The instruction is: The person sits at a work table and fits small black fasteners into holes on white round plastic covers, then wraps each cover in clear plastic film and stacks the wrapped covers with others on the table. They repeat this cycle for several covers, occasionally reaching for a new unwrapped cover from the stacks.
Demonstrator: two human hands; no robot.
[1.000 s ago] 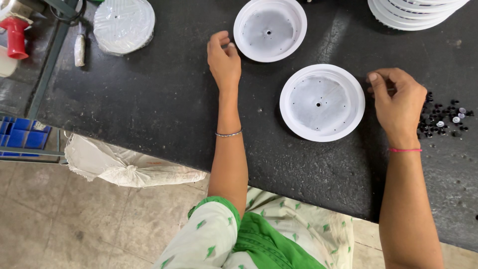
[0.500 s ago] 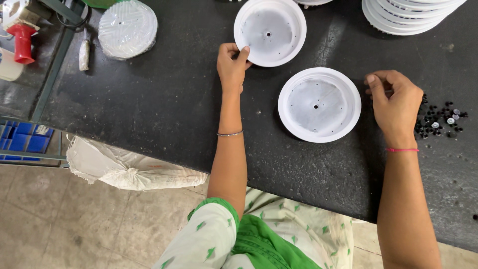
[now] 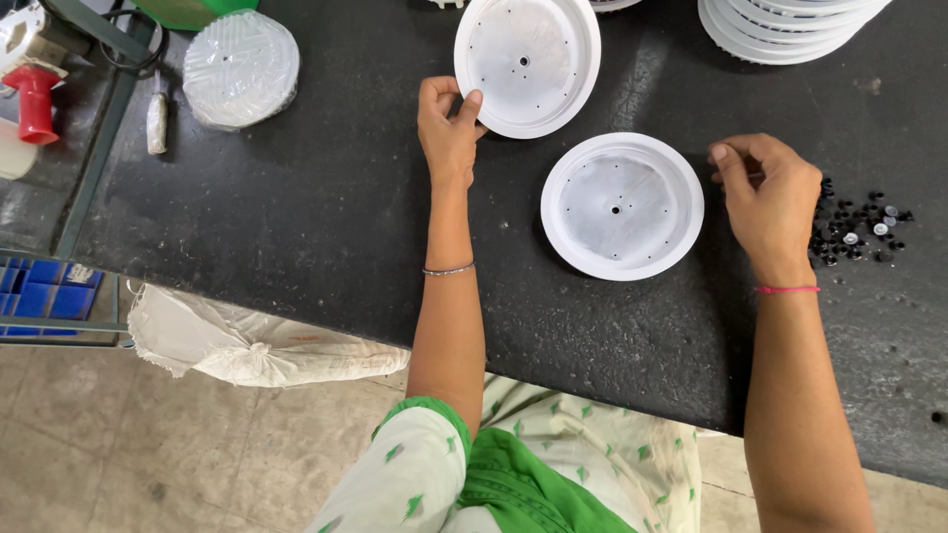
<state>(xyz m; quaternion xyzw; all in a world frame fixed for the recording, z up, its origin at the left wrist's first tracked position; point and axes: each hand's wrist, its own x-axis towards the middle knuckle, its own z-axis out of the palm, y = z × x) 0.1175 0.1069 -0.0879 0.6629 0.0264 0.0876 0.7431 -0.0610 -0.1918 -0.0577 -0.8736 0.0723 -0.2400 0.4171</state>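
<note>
Head view: your left hand [image 3: 449, 133], which lay bare on the black table [image 3: 296, 227] a second ago, now pinches the upper white disc [image 3: 526, 64] by its rim. Your right hand [image 3: 775, 202] stays beside the lower disc [image 3: 622, 205], fingertips closed, contents unclear, near the small black parts [image 3: 854, 227].

My desk [image 3: 276, 227] has a dull black top, scuffed and dusty, lit evenly from above. Below its near edge I see a pale, stained concrete floor [image 3: 118, 454], where a tied white sack [image 3: 247, 345] lies just beside a blue crate [image 3: 44, 301] in a metal frame.
</note>
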